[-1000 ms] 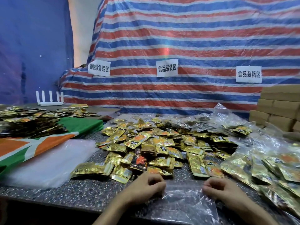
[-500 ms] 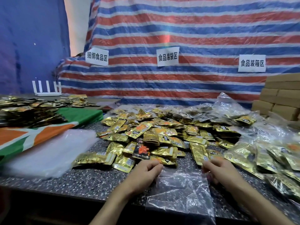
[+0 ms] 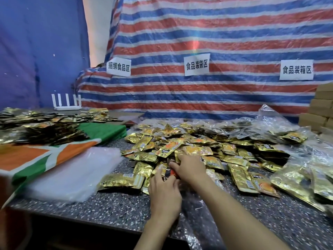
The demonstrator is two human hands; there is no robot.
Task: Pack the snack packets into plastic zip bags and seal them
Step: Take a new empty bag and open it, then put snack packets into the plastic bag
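fingers of your left hand [image 3: 164, 193] lie straight on the gold snack packets [image 3: 198, 150]; your right hand [image 3: 190, 168] covers a dark packet [image 3: 169, 175], grip unclear. zip bag [image 3: 196, 219] lies under your right forearm.

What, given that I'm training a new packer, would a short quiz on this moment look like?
1. True or false: the left hand and the right hand both reach into the pile of snack packets.
2. Where does the stack of empty clear bags lie? A) left of the pile B) on top of the pile C) hanging on the tarp
3. Fill in: the cardboard boxes stand at the table's far ___ side.
Key: 1 true; 2 A; 3 right.
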